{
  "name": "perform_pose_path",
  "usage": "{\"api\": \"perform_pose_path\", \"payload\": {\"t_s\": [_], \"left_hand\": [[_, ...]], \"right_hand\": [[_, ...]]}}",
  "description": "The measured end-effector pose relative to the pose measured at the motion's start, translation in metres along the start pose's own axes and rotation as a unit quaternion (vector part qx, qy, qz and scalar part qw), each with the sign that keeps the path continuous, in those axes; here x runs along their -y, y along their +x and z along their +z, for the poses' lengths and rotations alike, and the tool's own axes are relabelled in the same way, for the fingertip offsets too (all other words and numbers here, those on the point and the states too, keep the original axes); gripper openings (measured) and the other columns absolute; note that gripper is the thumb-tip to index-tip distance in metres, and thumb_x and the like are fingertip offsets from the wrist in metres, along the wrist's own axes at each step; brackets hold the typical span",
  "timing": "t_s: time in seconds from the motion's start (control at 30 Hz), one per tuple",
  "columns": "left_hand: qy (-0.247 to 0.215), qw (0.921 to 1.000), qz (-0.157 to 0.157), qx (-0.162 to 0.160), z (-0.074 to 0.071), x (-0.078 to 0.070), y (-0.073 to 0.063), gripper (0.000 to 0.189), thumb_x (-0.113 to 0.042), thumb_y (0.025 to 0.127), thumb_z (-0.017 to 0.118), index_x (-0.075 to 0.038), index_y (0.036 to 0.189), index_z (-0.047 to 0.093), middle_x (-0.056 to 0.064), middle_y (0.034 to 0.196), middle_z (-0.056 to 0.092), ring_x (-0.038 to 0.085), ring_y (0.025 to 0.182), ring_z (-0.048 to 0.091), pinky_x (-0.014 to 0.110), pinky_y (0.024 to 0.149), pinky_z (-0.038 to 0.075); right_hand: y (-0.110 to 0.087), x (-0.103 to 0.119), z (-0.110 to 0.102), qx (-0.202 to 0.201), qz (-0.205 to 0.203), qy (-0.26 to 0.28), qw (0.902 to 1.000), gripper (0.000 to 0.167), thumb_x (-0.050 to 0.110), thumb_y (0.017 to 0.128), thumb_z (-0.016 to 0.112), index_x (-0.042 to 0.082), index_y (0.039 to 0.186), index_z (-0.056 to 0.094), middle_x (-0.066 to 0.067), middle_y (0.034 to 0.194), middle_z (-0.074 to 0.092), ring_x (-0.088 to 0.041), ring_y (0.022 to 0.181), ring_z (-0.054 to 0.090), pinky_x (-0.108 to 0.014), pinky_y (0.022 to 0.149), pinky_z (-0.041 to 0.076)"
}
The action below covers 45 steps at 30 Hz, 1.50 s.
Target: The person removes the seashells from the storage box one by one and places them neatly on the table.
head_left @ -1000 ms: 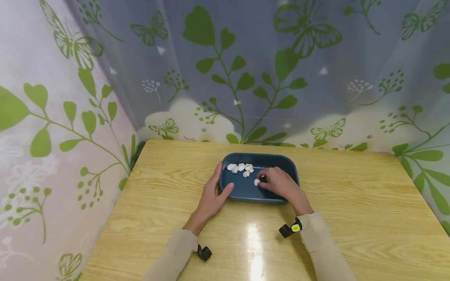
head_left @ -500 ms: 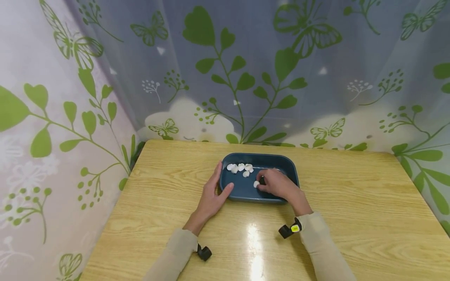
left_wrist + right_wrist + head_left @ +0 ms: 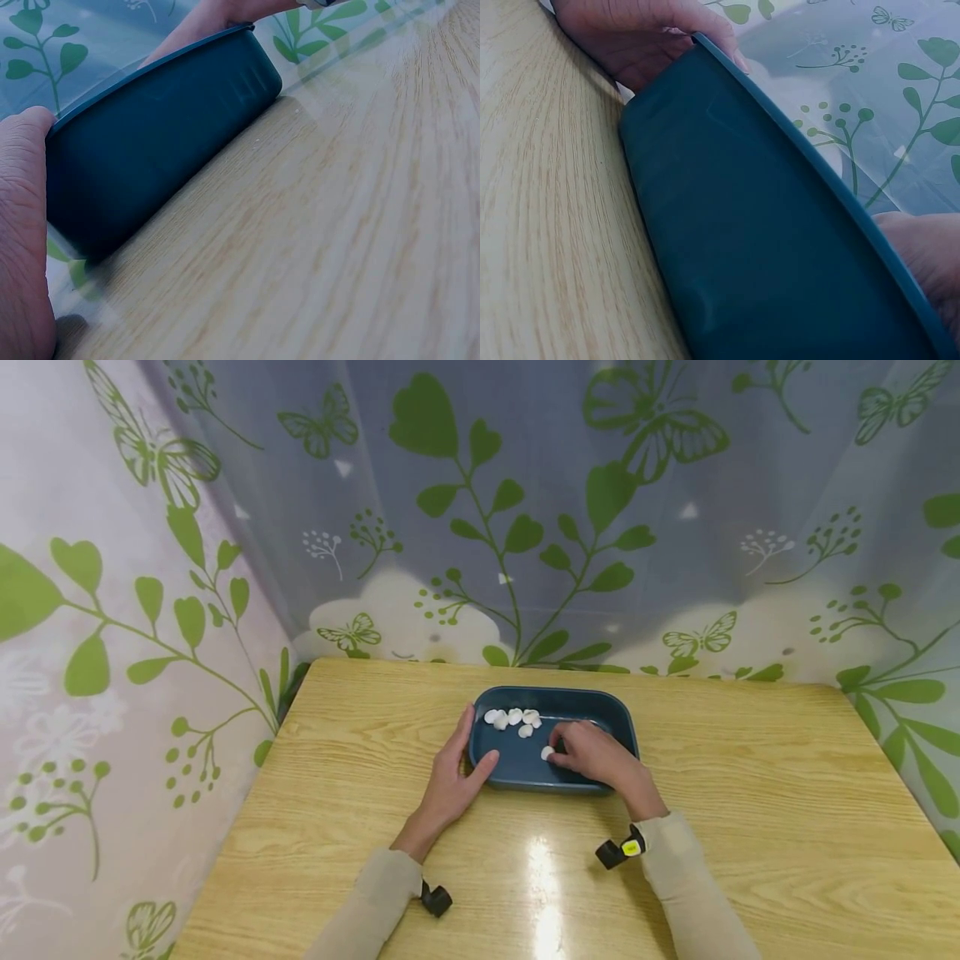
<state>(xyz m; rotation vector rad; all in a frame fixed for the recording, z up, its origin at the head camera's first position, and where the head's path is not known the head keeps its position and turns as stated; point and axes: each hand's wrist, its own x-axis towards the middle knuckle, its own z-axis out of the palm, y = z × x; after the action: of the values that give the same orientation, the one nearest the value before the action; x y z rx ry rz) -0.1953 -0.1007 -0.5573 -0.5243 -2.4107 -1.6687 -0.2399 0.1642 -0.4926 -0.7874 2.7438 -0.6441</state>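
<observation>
A dark blue rectangular tray [image 3: 517, 768] with raised walls stands on the wooden table. My left hand [image 3: 450, 785] holds its left end, fingers along the outer wall and thumb over the front rim. In the left wrist view, the thumb [image 3: 34, 124] is at the rim's corner. My right hand [image 3: 596, 753] reaches over the tray's right side, thumb and forefinger pinching a small white seashell [image 3: 547, 752] low over the tray floor. Several similar white shells [image 3: 514, 717] lie inside at the back left. The right wrist view shows the tray's outer wall [image 3: 727, 202], which hides the right fingertips.
The wooden table [image 3: 750, 760] reaches to a patterned curtain [image 3: 675, 568] at the back and another patterned cloth [image 3: 112, 652] on the left. Black wrist cameras [image 3: 435, 900] stick out from both sleeves just above the table.
My right hand has shifted very slightly toward the front of the tray with the shell between its fingers. My left hand, the tray and the other shells stay in place.
</observation>
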Motion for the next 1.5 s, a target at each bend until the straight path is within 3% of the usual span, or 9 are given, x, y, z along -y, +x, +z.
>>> {"api": "perform_pose_path", "payload": {"t_s": [0.2, 0.57, 0.8, 1.0, 1.5], "left_hand": [[-0.005, 1.0, -0.004, 0.005, -0.0001, -0.0014, 0.0006, 0.082, -0.036, 0.104, 0.064, -0.016, 0.169, 0.018, 0.009, 0.174, 0.02, 0.012, 0.159, 0.016, 0.042, 0.129, 0.02], [-0.003, 1.0, -0.002, -0.002, -0.0005, -0.0003, 0.0007, 0.081, -0.036, 0.104, 0.064, -0.013, 0.168, 0.02, 0.01, 0.174, 0.021, 0.012, 0.159, 0.017, 0.043, 0.129, 0.022], [0.0, 1.0, 0.002, -0.002, -0.0003, -0.0006, 0.0008, 0.081, -0.036, 0.104, 0.064, -0.014, 0.168, 0.019, 0.011, 0.174, 0.021, 0.013, 0.159, 0.017, 0.041, 0.129, 0.021], [0.001, 1.0, 0.002, -0.002, 0.0, -0.0009, 0.0007, 0.081, -0.036, 0.104, 0.064, -0.016, 0.169, 0.019, 0.01, 0.174, 0.021, 0.015, 0.159, 0.018, 0.043, 0.129, 0.022], [-0.001, 1.0, -0.004, -0.001, 0.0013, -0.0003, 0.0, 0.081, -0.037, 0.104, 0.064, -0.018, 0.169, 0.019, 0.009, 0.174, 0.021, 0.012, 0.159, 0.017, 0.041, 0.129, 0.021]], "right_hand": [[-0.0021, -0.0004, 0.001, -0.008, 0.0, 0.004, 1.0, 0.017, 0.02, 0.098, 0.076, 0.005, 0.106, 0.074, 0.006, 0.068, 0.059, -0.008, 0.058, 0.052, -0.029, 0.062, 0.05], [0.0015, -0.0009, 0.002, -0.019, -0.002, 0.015, 0.9997, 0.017, 0.019, 0.099, 0.075, 0.004, 0.106, 0.074, 0.005, 0.067, 0.057, -0.009, 0.059, 0.05, -0.028, 0.061, 0.046], [0.0021, -0.0003, 0.0024, -0.022, 0.005, 0.01, 0.9997, 0.015, 0.018, 0.1, 0.073, 0.004, 0.106, 0.073, 0.004, 0.066, 0.055, -0.01, 0.058, 0.048, -0.027, 0.058, 0.043], [0.0026, -0.0012, 0.0036, -0.009, 0.011, 0.008, 0.9999, 0.018, 0.018, 0.101, 0.072, 0.006, 0.114, 0.07, 0.003, 0.067, 0.054, -0.011, 0.058, 0.048, -0.027, 0.057, 0.04], [-0.0028, -0.0025, 0.0031, -0.005, -0.01, 0.025, 0.9996, 0.015, 0.015, 0.103, 0.068, 0.003, 0.112, 0.066, 0.002, 0.067, 0.053, -0.01, 0.058, 0.046, -0.026, 0.055, 0.04]]}}
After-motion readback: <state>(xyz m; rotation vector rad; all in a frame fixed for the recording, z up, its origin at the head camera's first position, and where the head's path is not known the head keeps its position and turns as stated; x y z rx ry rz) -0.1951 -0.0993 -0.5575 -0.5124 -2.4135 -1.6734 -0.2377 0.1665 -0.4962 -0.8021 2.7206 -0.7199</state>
